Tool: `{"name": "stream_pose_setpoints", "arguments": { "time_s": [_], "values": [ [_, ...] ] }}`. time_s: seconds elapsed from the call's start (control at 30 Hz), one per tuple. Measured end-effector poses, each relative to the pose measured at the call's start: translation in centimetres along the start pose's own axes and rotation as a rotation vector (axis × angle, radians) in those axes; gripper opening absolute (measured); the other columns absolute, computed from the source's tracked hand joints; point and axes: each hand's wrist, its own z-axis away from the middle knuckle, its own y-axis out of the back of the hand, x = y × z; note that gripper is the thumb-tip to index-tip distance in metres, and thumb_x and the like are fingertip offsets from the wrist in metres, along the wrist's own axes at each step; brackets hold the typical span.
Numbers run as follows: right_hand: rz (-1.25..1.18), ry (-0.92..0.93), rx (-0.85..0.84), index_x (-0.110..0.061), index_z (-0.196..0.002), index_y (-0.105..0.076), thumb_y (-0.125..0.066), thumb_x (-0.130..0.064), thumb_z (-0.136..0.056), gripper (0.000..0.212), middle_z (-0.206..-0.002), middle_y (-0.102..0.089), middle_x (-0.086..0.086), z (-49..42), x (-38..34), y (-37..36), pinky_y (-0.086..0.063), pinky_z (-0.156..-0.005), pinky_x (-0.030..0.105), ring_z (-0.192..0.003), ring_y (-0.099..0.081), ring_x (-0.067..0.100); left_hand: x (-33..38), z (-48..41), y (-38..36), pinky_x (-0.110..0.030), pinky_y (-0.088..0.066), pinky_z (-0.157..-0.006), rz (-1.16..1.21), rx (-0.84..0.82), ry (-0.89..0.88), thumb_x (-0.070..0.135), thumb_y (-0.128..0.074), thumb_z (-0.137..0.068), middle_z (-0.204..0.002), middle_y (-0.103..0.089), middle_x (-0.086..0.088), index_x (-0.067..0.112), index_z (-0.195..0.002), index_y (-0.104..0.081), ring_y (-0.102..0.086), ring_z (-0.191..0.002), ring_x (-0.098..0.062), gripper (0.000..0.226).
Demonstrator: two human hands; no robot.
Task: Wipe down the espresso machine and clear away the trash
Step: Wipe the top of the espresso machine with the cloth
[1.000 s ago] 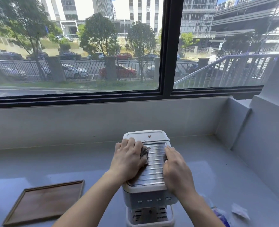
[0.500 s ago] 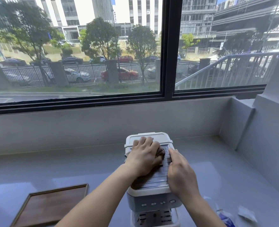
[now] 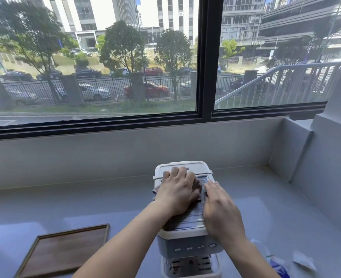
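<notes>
The left hand (image 3: 178, 192) presses a cloth (image 3: 197, 187) on top of the coffee machine (image 3: 185, 240), fingers straight and together. The right hand (image 3: 220, 209) lies flat beside it, fingers straight.

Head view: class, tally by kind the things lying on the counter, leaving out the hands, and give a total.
Espresso machine: 1
Wiping cloth: 1
Wooden tray: 1
Trash: 2, a blue wrapper and a white scrap
Total: 5
</notes>
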Motion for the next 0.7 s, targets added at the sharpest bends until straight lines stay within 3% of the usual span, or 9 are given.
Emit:
{"name": "stream_pose_setpoints", "arguments": {
  "time_s": [0.17, 0.27, 0.4, 0.57, 0.7],
  "values": [
    [0.026, 0.012, -0.001, -0.016, -0.148, -0.038, -0.036, -0.015, -0.098, 0.05, -0.158, -0.034, -0.001, 0.0, 0.0, 0.0, -0.021, -0.116, 0.022, -0.147, -0.025, 0.013, -3.5, 3.2, 0.2, -0.037, -0.024, -0.097, 0.08, 0.083, 0.118, 0.054, -0.043, -0.088, -0.111, -0.041, 0.005, 0.03, -0.106, -0.047, -0.032, -0.113, -0.02, 0.03],
    [0.079, 0.025, -0.021, -0.019, -0.147, -0.04, -0.037, -0.037, -0.099, 0.051, -0.16, -0.029, -0.003, 0.1, -0.2, -0.1, -0.022, -0.116, 0.023, -0.149, -0.02, 0.012, -3.8, 6.5, -0.3, -0.032, -0.02, -0.094, 0.118, 0.111, 0.083, 0.056, -0.039, -0.086, -0.108, -0.038, 0.011, 0.034, -0.105, -0.047, -0.03, -0.111, -0.015, 0.03],
    [0.165, 0.061, -0.11, -0.018, -0.153, -0.026, -0.028, -0.064, -0.093, 0.076, -0.164, -0.016, -0.002, -0.2, -0.2, 0.1, -0.011, -0.12, 0.026, -0.151, -0.006, 0.012, -2.9, 5.0, 0.3, -0.035, -0.025, -0.094, -0.004, 0.075, -0.049, 0.056, -0.036, -0.086, -0.107, -0.043, 0.007, 0.028, -0.105, -0.05, -0.035, -0.11, -0.018, 0.036],
    [0.153, 0.065, -0.104, -0.019, -0.155, -0.021, -0.027, -0.06, -0.096, 0.072, -0.165, -0.011, -0.004, -0.2, -0.4, 0.2, -0.004, -0.119, 0.023, -0.151, -0.002, 0.01, -2.2, 1.0, 0.1, -0.042, -0.03, -0.096, -0.062, 0.084, -0.077, 0.05, -0.038, -0.09, -0.107, -0.048, -0.001, 0.022, -0.103, -0.05, -0.039, -0.11, -0.025, 0.034],
    [0.055, 0.039, -0.064, -0.022, -0.155, -0.021, -0.032, -0.038, -0.098, 0.06, -0.164, -0.013, -0.009, -0.4, -0.1, 0.1, -0.002, -0.113, 0.015, -0.15, -0.002, 0.004, -1.1, -1.4, -0.1, -0.043, -0.031, -0.093, -0.08, 0.054, -0.215, 0.049, -0.037, -0.093, -0.108, -0.05, -0.004, 0.02, -0.104, -0.051, -0.042, -0.109, -0.028, 0.034]
  ]
}}
